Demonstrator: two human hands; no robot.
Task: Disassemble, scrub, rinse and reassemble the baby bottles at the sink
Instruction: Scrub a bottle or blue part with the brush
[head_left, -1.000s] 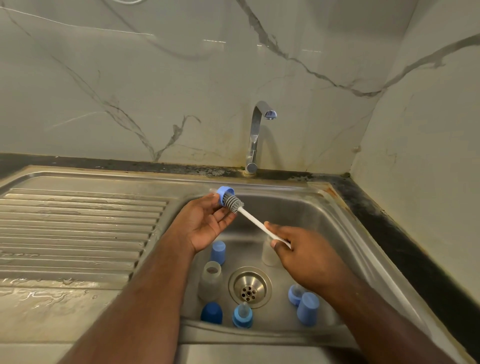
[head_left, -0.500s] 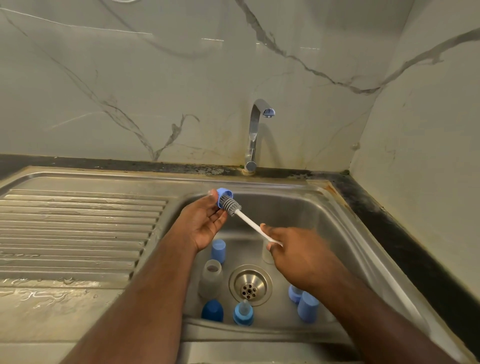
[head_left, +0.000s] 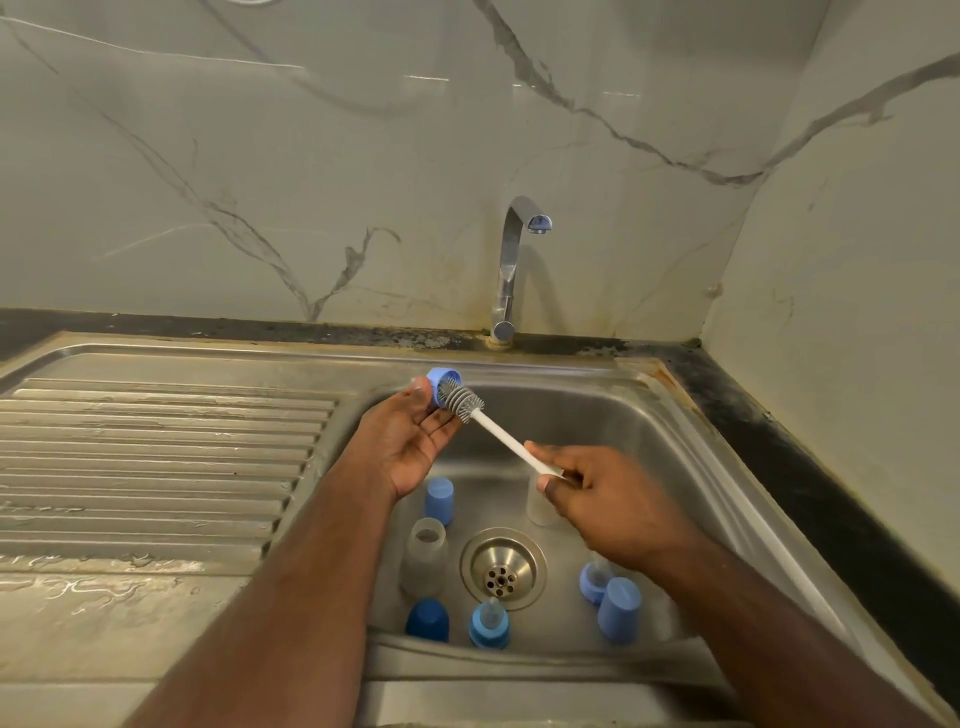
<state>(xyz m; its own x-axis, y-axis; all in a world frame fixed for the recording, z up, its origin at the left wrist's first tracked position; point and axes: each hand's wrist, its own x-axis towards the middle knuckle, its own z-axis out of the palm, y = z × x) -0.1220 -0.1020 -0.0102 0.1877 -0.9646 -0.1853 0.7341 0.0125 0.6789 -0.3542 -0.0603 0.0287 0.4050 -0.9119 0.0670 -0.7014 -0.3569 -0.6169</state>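
My left hand (head_left: 410, 441) holds a small blue bottle collar (head_left: 440, 380) at its fingertips, above the sink's left edge. My right hand (head_left: 602, 499) grips the white handle of a bottle brush (head_left: 498, 428), whose grey bristle head sits in the collar's opening. Down in the steel sink (head_left: 691, 467) a clear bottle (head_left: 426, 553) stands left of the drain (head_left: 503, 567). Another clear bottle (head_left: 537, 501) is partly hidden behind my right hand. Blue caps (head_left: 439, 500) (head_left: 618, 609), a dark blue cap (head_left: 427, 619) and two collars with teats (head_left: 489, 623) (head_left: 592, 581) stand around the drain.
The chrome tap (head_left: 511, 260) rises behind the sink, with no water running. A ribbed, wet draining board (head_left: 156, 467) stretches to the left. Marble wall panels close the back and right side, above a dark counter strip (head_left: 779, 441).
Both hands shifted slightly left together. The brush head stays at the collar's opening, working in and out a little. The parts in the sink have not moved.
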